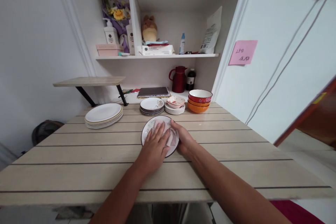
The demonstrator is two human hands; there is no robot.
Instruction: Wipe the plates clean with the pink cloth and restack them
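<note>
On the tabletop (105,154), just this side of the stacked plates (152,104), I have the dark-rimmed plate (148,128): right hand (186,139) gripping its edge, left hand (156,143) spread flat over a crumpled cloth (173,137) on its face. Looks like wiping to me, so I'd pin that rim steady and press evenly, sweeping out to the border.

Clock ctr = plate (147,131) under cloth (172,139). Ctr: 1 plate, 1 cloth, 2 hands (1 L hand (156,140), 1 R hand (186,139)). On bench (110,168), 3 plate stacks: 1 lg. white stack (103,113) at 10, 1 med. stack (151,105) nr 12, 1 sm. stack (174,110) at 1; no. per stack unclear. 3 bowls (200,102) at 2. Beyond: 1 jug (179,79), 1 dk bottle (190,80) at 1; 1 plush toy (149,29) nr 12; 1 pink note (243,52) at 2.
</note>
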